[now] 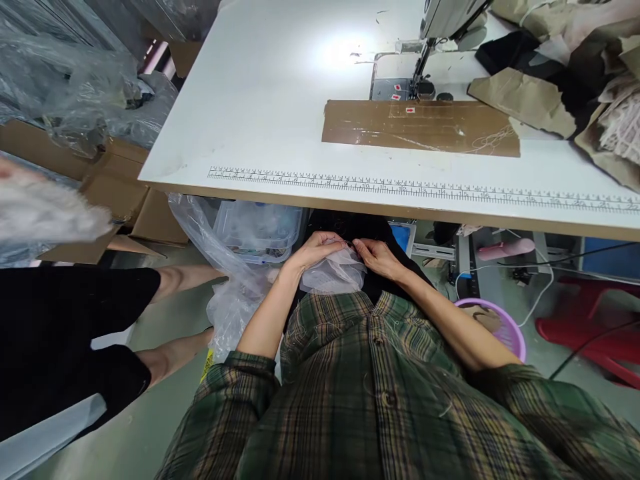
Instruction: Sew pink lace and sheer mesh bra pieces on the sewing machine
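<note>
Both hands meet in my lap, below the near edge of the worktop [310, 153]: my left hand [314, 249] is curled over the top of a small piece of sheer white fabric [334, 273], fingers closed down on it, and my right hand [379, 257] pinches its upper edge just beside the left, fingertips nearly touching. Holding it low and close like this keeps the flimsy cloth bunched and steady against the dark cloth [350, 223] lying under it. What exactly sits between my fingertips is too small to tell. Up on the worktop, a printed ruler [420, 190] runs along the near edge, a brown taped panel [420, 127] lies in front of the sewing machine [430, 40], and heaped fabric scraps [575, 73] fill the far right corner. Beneath the worktop's left part hang a clear plastic bag [220, 267] and a clear plastic box [260, 227]; a purple basket [500, 327] stands on the floor by my right arm. Another person's legs [185, 313] are at my left.
</note>
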The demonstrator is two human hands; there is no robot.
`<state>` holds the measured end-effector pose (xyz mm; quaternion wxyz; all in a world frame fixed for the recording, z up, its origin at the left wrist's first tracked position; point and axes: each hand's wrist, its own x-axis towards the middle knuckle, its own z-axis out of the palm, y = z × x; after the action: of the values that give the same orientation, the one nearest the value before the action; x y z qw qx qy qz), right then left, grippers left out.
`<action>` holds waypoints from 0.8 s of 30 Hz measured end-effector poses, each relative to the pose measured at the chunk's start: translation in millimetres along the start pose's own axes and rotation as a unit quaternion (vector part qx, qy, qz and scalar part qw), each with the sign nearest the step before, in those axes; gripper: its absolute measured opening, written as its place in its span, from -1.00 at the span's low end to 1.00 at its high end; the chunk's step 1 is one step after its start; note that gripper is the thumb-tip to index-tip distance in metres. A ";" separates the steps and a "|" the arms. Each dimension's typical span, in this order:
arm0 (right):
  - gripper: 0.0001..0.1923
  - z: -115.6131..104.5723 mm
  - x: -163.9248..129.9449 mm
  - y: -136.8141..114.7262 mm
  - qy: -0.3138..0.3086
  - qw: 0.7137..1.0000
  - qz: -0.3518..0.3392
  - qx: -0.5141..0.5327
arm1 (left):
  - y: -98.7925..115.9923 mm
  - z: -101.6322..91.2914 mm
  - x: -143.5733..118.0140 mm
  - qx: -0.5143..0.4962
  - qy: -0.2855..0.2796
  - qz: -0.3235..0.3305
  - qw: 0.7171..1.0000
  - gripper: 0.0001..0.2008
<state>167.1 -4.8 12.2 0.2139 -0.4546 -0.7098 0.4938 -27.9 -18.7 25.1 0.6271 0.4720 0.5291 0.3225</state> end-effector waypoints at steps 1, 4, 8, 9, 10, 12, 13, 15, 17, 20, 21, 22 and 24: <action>-0.41 0.4 -0.1 -0.5 0.002 1.000 0.001 -0.004 | -0.3 -0.1 0.0 0.002 0.001 0.002 1.000 -0.72; -0.46 3.8 -1.1 -2.0 0.019 1.000 0.014 -0.017 | -1.9 -0.7 0.1 0.011 0.003 0.006 1.000 -0.70; -0.49 9.6 -2.7 -3.6 0.043 0.999 0.028 -0.017 | -6.3 -0.1 1.5 0.030 0.003 0.018 0.999 -0.69; -0.49 10.5 -2.9 -3.7 0.042 0.999 0.026 -0.005 | -7.0 0.7 2.1 0.039 0.007 0.024 0.999 -0.70; -0.49 11.2 -3.2 -3.7 0.039 0.999 0.026 0.012 | -7.0 1.8 2.6 0.051 0.013 0.032 0.998 -0.70; -0.50 11.7 -4.3 -2.6 0.024 0.998 0.035 0.047 | -4.4 4.6 2.8 0.086 0.039 0.056 0.994 -0.73; -0.51 11.7 -5.2 -1.3 0.016 0.997 0.047 0.055 | -1.8 5.9 2.3 0.108 0.061 0.073 0.990 -0.74; -0.52 11.0 -6.8 2.6 0.015 0.997 0.070 0.033 | 4.6 7.5 -0.8 0.160 0.119 0.111 0.974 -0.75; -0.54 9.3 -6.9 7.0 0.053 0.996 0.070 -0.027 | 9.9 7.7 -7.0 0.218 0.189 0.152 0.945 -0.71; -0.62 4.6 -5.0 4.3 0.116 0.992 -0.002 -0.054 | 10.5 7.6 -20.7 0.365 0.260 0.247 0.859 -0.75; -0.63 2.4 -5.2 -1.2 0.111 0.992 -0.038 -0.042 | 8.5 8.0 -25.4 0.393 0.253 0.262 0.844 -0.75; -0.62 -0.4 -6.8 -8.9 0.092 0.992 -0.082 -0.028 | 5.7 8.7 -29.5 0.415 0.236 0.268 0.837 -0.74; -0.58 -8.0 -15.6 -28.2 0.067 0.983 -0.170 0.011 | -1.7 10.8 -34.8 0.448 0.196 0.255 0.834 -0.67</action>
<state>168.6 -16.9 43.1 0.3468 -0.3570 -0.7552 0.4267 -25.8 -53.5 35.9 0.1259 0.7466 0.5884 0.2838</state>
